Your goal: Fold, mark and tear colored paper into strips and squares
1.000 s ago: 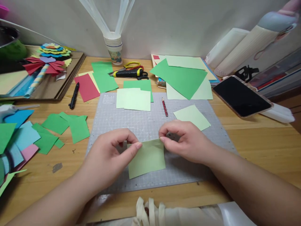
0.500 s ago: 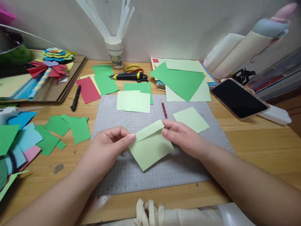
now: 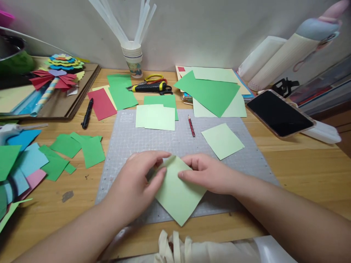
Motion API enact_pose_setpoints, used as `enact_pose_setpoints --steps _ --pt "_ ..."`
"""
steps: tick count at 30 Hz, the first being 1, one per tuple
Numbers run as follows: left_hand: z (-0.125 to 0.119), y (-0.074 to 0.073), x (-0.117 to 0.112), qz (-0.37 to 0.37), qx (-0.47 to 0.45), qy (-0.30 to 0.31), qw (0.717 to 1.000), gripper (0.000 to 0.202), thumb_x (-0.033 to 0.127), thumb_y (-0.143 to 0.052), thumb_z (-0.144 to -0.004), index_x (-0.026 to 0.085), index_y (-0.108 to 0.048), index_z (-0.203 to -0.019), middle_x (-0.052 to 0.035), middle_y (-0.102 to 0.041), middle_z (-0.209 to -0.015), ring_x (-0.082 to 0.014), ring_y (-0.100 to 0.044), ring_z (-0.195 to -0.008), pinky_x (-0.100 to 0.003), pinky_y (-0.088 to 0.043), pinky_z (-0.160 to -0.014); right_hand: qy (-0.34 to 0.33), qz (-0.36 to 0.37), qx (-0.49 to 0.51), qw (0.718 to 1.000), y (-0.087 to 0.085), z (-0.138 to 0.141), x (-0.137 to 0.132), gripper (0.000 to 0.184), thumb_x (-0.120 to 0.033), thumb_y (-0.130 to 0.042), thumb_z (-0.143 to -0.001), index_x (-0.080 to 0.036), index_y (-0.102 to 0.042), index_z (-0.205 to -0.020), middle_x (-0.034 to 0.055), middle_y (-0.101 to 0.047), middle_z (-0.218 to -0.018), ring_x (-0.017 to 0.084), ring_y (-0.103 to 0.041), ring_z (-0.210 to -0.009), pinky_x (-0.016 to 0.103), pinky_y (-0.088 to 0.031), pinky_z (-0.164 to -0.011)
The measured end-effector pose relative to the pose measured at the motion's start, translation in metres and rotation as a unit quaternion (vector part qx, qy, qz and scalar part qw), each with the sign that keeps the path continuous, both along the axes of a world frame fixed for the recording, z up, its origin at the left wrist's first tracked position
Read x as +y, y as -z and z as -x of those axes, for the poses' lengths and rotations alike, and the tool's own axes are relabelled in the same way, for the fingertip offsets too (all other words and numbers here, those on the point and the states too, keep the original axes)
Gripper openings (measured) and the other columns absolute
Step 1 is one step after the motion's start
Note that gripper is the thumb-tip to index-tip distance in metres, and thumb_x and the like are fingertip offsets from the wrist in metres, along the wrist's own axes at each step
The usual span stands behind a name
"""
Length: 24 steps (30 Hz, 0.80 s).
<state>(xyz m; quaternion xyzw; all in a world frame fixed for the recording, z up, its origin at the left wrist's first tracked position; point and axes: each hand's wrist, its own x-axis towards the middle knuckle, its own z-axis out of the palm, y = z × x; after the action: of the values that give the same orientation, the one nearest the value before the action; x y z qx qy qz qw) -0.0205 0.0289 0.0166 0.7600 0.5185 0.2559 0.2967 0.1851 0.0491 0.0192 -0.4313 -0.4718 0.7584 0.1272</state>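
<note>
A sheet of light green paper (image 3: 179, 197) is held corner-down above the grey cutting mat (image 3: 120, 138). My left hand (image 3: 145, 175) grips its upper left edge, thumb in front and fingers behind. On the upper right edge, my right hand (image 3: 204, 171) pinches the sheet the same way, with its thumb on the front face. A narrow slanted strip shows at the top left of the sheet, partly covered by my left fingers. Behind my right hand lies another light green square (image 3: 223, 141), and a short red pencil (image 3: 191, 126) rests on the mat.
Pale green pieces (image 3: 156, 117) lie at the mat's back edge, near a utility knife (image 3: 149, 87) and scissors. Green scraps (image 3: 93, 151) and a black pen (image 3: 87, 114) are at left. A phone (image 3: 281, 113) leans at right. Paper cups (image 3: 134, 62) hold straws.
Both hands have brought the sheet lower and closer to me, turning it so a corner points down. The flap along its top edge is now mostly out of sight.
</note>
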Motion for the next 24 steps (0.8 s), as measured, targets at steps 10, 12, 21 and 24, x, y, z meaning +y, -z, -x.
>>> enact_pose_setpoints --steps 10,12,21,24 --pt "0.004 0.015 0.018 0.023 0.06 -0.096 0.993 0.038 0.03 -0.055 -0.085 0.024 -0.056 -0.123 -0.0034 -0.063 -0.096 -0.0197 -0.059 -0.088 -0.037 -0.048 -0.081 0.094 -0.307 -0.221 0.921 0.017 -0.015 0.025 0.018 -0.028 -0.056 -0.084 -0.025 -0.058 -0.102 -0.0049 -0.057 -0.072 0.012 -0.051 -0.061 0.024 -0.037 -0.056" --pt "0.004 0.019 0.02 -0.048 0.136 -0.071 0.987 0.039 0.028 -0.055 -0.086 0.025 -0.057 -0.125 -0.0075 -0.058 -0.109 -0.0243 -0.055 -0.102 -0.043 -0.046 -0.09 0.086 -0.351 -0.26 0.895 0.019 -0.014 0.025 0.017 -0.029 -0.055 -0.086 -0.026 -0.059 -0.103 -0.0037 -0.061 -0.077 0.014 -0.054 -0.065 0.026 -0.038 -0.059" --pt "0.001 0.02 0.012 -0.154 0.348 -0.022 0.924 0.04 0.028 -0.044 -0.094 0.029 -0.056 -0.133 -0.0104 -0.058 -0.119 -0.0291 -0.052 -0.1 -0.044 -0.046 -0.083 0.046 -0.388 -0.431 0.813 0.008 -0.009 0.025 0.017 -0.026 -0.051 -0.088 -0.027 -0.057 -0.103 -0.0031 -0.068 -0.078 0.017 -0.059 -0.07 0.027 -0.031 -0.056" --pt "-0.001 0.02 0.01 -0.151 0.37 -0.025 0.916 0.043 0.028 -0.042 -0.095 0.03 -0.053 -0.136 -0.0104 -0.058 -0.123 -0.0298 -0.052 -0.103 -0.043 -0.046 -0.082 0.038 -0.39 -0.435 0.81 0.008 -0.01 0.025 0.016 -0.024 -0.048 -0.088 -0.027 -0.056 -0.101 -0.0038 -0.068 -0.078 0.017 -0.058 -0.069 0.027 -0.03 -0.055"
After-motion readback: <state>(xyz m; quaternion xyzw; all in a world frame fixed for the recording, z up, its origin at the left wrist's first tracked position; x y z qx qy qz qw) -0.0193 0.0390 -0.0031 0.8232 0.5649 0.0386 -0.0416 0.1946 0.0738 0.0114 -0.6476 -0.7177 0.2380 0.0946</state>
